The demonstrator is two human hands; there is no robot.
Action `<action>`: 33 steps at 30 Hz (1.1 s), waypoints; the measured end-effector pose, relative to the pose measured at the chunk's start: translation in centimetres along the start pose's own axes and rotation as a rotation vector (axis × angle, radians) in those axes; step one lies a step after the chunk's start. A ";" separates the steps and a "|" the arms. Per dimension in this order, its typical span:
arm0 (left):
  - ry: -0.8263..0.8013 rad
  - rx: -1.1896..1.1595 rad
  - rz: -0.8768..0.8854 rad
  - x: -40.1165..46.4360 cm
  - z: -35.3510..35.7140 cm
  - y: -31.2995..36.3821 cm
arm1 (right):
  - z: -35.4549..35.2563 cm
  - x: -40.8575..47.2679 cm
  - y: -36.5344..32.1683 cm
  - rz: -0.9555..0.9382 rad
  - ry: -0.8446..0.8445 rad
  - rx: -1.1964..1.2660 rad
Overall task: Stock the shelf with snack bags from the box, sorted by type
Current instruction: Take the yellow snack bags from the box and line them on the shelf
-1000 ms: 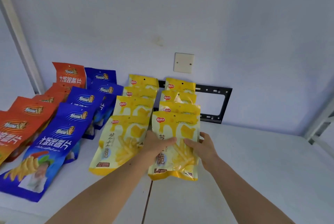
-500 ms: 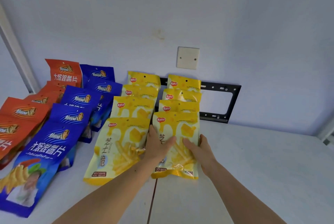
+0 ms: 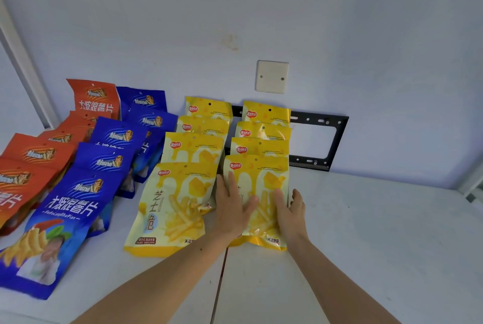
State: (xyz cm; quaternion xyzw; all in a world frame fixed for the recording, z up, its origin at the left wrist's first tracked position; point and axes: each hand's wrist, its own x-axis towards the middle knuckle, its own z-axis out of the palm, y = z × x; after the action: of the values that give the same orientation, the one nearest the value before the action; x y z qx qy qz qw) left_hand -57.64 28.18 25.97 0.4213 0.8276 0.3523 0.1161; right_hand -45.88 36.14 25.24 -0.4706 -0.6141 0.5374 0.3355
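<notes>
Two hands lie on the front yellow bag [image 3: 257,185] of the right-hand yellow row on the white shelf [image 3: 379,232]. Its long axis runs front to back, hang-hole end toward the wall. The left hand [image 3: 231,210] presses flat with fingers straight and spread; the right hand [image 3: 290,210] grips its right edge.
</notes>
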 end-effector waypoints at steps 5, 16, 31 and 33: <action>0.072 0.256 0.183 -1.1 1.7 -1.1 | -0.3 -0.7 0.1 0.003 0.027 -0.003; -0.040 0.471 0.230 -1.5 1.1 -0.5 | -4.1 -2.2 1.7 -0.027 0.086 -0.083; -0.079 0.607 0.628 -8.5 1.0 5.2 | -13.2 -11.3 3.6 -0.221 0.317 -0.544; -0.124 0.565 0.683 -10.5 2.0 6.1 | -14.7 -14.0 4.2 -0.218 0.381 -0.572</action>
State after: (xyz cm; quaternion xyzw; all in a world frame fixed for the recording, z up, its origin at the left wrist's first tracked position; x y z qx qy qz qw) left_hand -46.42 23.41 27.61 0.7057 0.6965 0.1047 -0.0773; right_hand -26.83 28.00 25.39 -0.5689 -0.7126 0.2078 0.3541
